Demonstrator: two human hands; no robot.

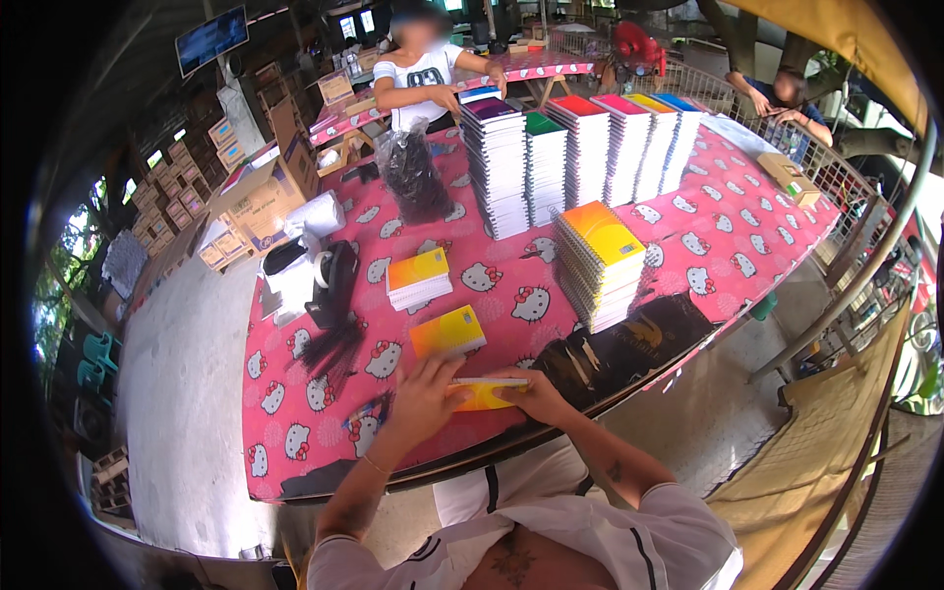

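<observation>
At the table's near edge I have a small yellow-and-orange notebook (482, 395) between both hands, its white page edge turned away from me. My right hand (541, 395) grips its right end, thumb along the cover. At the left end, my left hand (425, 395) has its thumb on the cover and slightly blurred fingers reaching over the far side. Just beyond those fingers lies another yellow-orange notebook (450, 331). A short stack of the same kind (418, 278) sits farther back. To the right rises a taller stack of spiral-bound yellow-orange notebooks (600, 265).
Tall stacks of purple (495, 167), green (545, 167) and other coloured notebooks stand farther back. A clear bag of dark pieces (413, 177), black bristly strands (332, 344) and flattened black cardboard (629, 344) lie on the pink table cover (531, 305). A person (418, 79) stands across the table.
</observation>
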